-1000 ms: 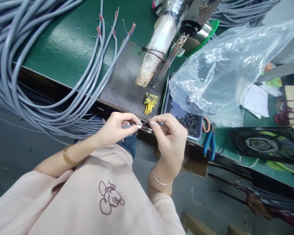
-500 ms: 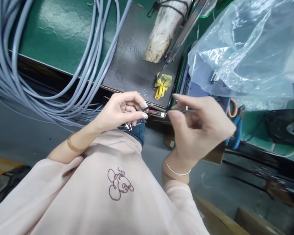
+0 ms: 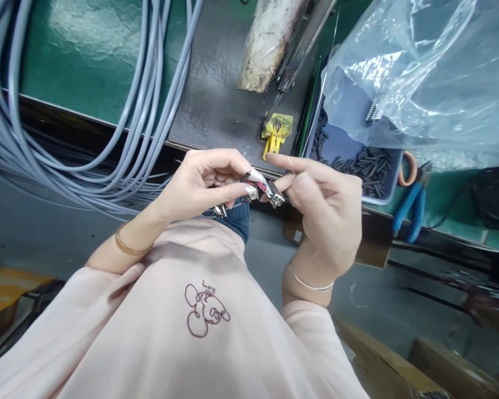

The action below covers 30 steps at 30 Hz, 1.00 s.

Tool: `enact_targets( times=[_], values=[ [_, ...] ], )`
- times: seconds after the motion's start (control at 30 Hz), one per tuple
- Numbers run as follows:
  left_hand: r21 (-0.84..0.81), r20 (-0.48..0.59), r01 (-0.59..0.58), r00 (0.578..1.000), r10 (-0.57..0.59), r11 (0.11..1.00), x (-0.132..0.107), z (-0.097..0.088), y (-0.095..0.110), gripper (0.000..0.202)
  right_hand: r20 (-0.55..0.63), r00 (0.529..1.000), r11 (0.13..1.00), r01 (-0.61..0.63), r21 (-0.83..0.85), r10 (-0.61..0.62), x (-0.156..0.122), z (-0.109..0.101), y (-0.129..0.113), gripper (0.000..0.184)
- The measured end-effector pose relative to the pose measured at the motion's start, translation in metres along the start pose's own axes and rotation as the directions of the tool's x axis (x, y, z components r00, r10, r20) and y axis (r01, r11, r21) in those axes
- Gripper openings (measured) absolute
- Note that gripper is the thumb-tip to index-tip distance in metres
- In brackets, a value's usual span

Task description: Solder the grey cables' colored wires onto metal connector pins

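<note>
My left hand (image 3: 212, 180) pinches the end of a cable (image 3: 255, 177) between thumb and index finger. From the pinch, thin coloured wires (image 3: 261, 186) run into a small metal-shelled connector (image 3: 276, 198). Below these fingers, more shiny metal connectors (image 3: 220, 210) show in part. My right hand (image 3: 326, 208) is close beside the connector, its index finger stretched over it and its other fingers curled. A fine pale strand shows by the right thumb and index finger; what they grip is too small to make out.
Beyond my hands lies a yellow tool (image 3: 274, 141) on a dark board (image 3: 216, 72). Coiled grey cables (image 3: 149, 100) hang at left. At right are a blue tray (image 3: 393, 185) of short black tubes, a plastic bag (image 3: 424, 72) and blue-handled pliers (image 3: 410, 213).
My right hand has moved left, up to the connector. The connector has turned and shows more of its metal shell. The left hand keeps its pinch. The view has shifted, uncovering more of the tray.
</note>
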<state>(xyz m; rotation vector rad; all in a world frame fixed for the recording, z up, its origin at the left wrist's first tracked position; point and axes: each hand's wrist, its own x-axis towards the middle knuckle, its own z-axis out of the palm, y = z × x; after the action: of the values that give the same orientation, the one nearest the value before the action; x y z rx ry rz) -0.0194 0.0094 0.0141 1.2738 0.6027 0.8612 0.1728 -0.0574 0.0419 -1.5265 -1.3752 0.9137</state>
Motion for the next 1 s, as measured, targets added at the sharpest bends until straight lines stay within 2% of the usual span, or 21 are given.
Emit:
enact_targets(
  times=[0.1, 0.17, 0.27, 0.37, 0.47, 0.57, 0.67, 0.73, 0.77, 0.83, 0.87, 0.9, 0.93, 0.97, 1.0],
  values=[
    [0.077, -0.001, -0.081, 0.997, 0.082, 0.994, 0.000, 0.003, -0.004, 0.016, 0.062, 0.997, 0.998, -0.046, -0.034, 0.048, 0.001, 0.000, -0.002, 0.029],
    [0.096, 0.017, -0.107, 0.994, 0.106, 0.990, 0.000, 0.002, -0.005, 0.017, 0.052, 0.998, 0.999, -0.028, -0.035, 0.029, 0.002, 0.000, -0.002, 0.028],
    [0.047, 0.071, -0.096, 0.993, 0.092, 0.994, -0.001, -0.003, -0.005, 0.026, 0.017, 1.000, 1.000, 0.019, -0.023, -0.018, 0.001, 0.001, -0.001, 0.023],
    [0.019, 0.144, -0.090, 0.986, 0.086, 0.996, -0.001, -0.007, -0.004, 0.024, 0.032, 0.999, 0.999, 0.026, 0.031, -0.027, 0.001, 0.002, 0.001, 0.025],
    [0.087, 0.199, -0.189, 0.965, 0.169, 0.978, 0.000, -0.006, -0.002, 0.018, 0.069, 0.997, 0.997, 0.029, 0.068, -0.034, 0.001, 0.003, 0.001, 0.029],
    [0.205, 0.207, -0.288, 0.947, 0.247, 0.935, 0.001, -0.002, -0.001, 0.011, 0.055, 0.995, 0.996, 0.086, -0.025, -0.085, 0.003, 0.005, -0.002, 0.027],
    [0.243, 0.106, -0.218, 0.975, 0.197, 0.945, 0.001, 0.003, -0.003, 0.012, -0.047, 0.978, 0.952, 0.185, -0.244, -0.202, 0.005, 0.009, -0.002, 0.024],
    [0.190, 0.001, -0.113, 0.993, 0.115, 0.975, 0.001, 0.005, -0.006, 0.012, -0.163, 0.938, 0.901, 0.231, -0.368, -0.307, 0.006, 0.011, 0.001, 0.023],
    [0.150, -0.046, -0.066, 0.996, 0.073, 0.986, 0.001, 0.006, -0.007, 0.013, -0.243, 0.900, 0.886, 0.250, -0.390, -0.361, 0.007, 0.012, 0.003, 0.022],
    [0.076, -0.120, 0.000, 0.993, 0.009, 0.997, 0.001, 0.007, -0.010, 0.016, -0.426, 0.777, 0.877, 0.335, -0.345, -0.464, 0.008, 0.013, 0.007, 0.018],
    [0.051, -0.145, 0.019, 0.989, -0.011, 0.999, 0.002, 0.007, -0.011, 0.017, -0.506, 0.710, 0.871, 0.387, -0.302, -0.490, 0.008, 0.014, 0.009, 0.017],
    [0.033, -0.167, 0.029, 0.986, -0.023, 0.999, 0.002, 0.007, -0.012, 0.019, -0.561, 0.663, 0.867, 0.421, -0.266, -0.495, 0.007, 0.014, 0.010, 0.015],
    [0.022, -0.184, 0.036, 0.982, -0.031, 0.999, 0.004, 0.007, -0.012, 0.020, -0.587, 0.646, 0.868, 0.430, -0.247, -0.487, 0.005, 0.015, 0.011, 0.013],
    [0.018, -0.196, 0.039, 0.980, -0.035, 0.999, 0.005, 0.007, -0.012, 0.021, -0.587, 0.657, 0.877, 0.412, -0.246, -0.473, 0.002, 0.017, 0.012, 0.013],
    [0.021, -0.203, 0.041, 0.978, -0.036, 0.999, 0.006, 0.007, -0.012, 0.021, -0.567, 0.688, 0.891, 0.369, -0.265, -0.454, -0.001, 0.019, 0.012, 0.013]
  ],
)
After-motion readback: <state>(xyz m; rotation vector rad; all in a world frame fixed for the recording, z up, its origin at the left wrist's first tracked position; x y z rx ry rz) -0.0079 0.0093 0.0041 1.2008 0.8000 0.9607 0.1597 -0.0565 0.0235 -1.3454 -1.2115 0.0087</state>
